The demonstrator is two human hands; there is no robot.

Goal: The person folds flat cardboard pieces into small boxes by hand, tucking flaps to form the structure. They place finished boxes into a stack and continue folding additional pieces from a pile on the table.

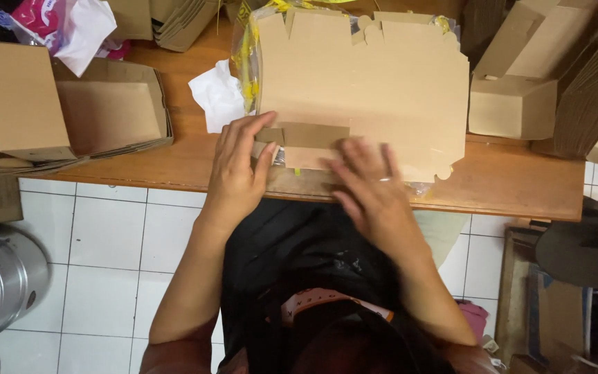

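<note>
Apparently both hands (306, 180) press flat cardboard box (365, 83).

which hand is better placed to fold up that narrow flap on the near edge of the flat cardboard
Left, probably. The left hand already rests on the narrow flap of the flat cardboard blank, thumb at its end. The right hand, blurred, lies flat below it near the table edge.

Boxes (70, 111) left, bare tabletop (513, 187) right
</note>
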